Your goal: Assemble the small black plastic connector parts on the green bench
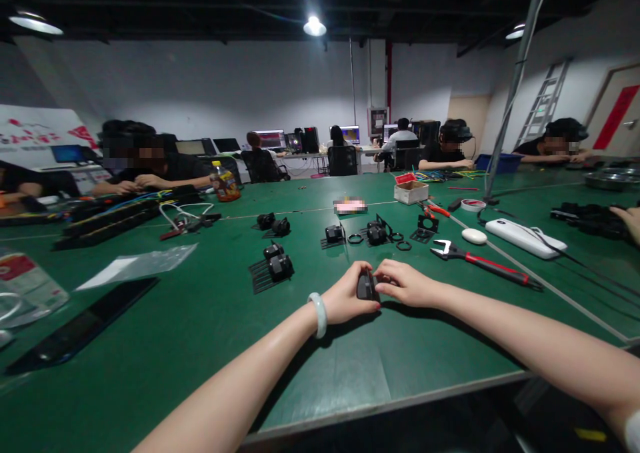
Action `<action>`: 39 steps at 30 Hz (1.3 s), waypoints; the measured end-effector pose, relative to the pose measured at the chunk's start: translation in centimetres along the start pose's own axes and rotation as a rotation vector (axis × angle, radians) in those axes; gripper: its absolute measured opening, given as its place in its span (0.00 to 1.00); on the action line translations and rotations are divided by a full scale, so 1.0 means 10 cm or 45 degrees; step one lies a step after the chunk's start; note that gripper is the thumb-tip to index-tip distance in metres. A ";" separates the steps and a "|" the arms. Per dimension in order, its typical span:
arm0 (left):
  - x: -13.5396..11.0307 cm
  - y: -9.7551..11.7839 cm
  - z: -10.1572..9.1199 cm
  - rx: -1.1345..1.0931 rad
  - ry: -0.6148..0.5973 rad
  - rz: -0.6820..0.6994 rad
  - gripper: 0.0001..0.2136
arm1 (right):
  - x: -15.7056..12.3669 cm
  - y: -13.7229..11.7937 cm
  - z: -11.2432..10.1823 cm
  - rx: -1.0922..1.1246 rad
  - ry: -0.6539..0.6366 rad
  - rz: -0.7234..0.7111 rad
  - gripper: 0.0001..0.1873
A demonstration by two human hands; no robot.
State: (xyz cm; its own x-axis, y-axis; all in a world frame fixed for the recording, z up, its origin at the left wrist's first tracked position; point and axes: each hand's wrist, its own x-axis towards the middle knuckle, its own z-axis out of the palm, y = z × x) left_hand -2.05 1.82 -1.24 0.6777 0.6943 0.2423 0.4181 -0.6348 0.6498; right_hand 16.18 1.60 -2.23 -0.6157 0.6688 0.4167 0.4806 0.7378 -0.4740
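Note:
A small black plastic part (367, 285) sits between both of my hands just above the green table (210, 320). My left hand (347, 298), with a pale bangle (318, 314) on the wrist, is closed around its left side. My right hand (407, 284) pinches its right side with closed fingers. Similar black parts lie beyond my hands: one with a comb-like base (273, 268), a pair (274, 224), and others (376, 232) with loose black rings (403, 245) beside them.
A red-handled adjustable wrench (477, 261) lies to the right, near a white power strip (525, 237), tape roll (473, 204) and small cardboard box (411, 191). A clear bag (143, 264) and dark flat strip (80, 330) lie left. Other people work at the far table edges.

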 end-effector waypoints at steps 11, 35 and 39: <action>0.01 -0.01 0.01 0.028 0.025 0.005 0.25 | 0.03 -0.02 0.00 -0.020 0.004 0.092 0.11; 0.00 0.06 -0.02 0.031 0.035 -0.026 0.24 | 0.02 -0.01 -0.04 0.034 -0.008 0.017 0.10; 0.01 0.05 -0.01 0.037 0.034 -0.014 0.25 | 0.04 -0.02 -0.02 0.006 -0.032 0.010 0.09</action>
State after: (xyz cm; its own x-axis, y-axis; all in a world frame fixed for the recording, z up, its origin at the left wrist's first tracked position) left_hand -1.91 1.62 -0.82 0.6566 0.7099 0.2548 0.4430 -0.6363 0.6316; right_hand 15.97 1.71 -1.83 -0.6272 0.6722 0.3934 0.4829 0.7319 -0.4807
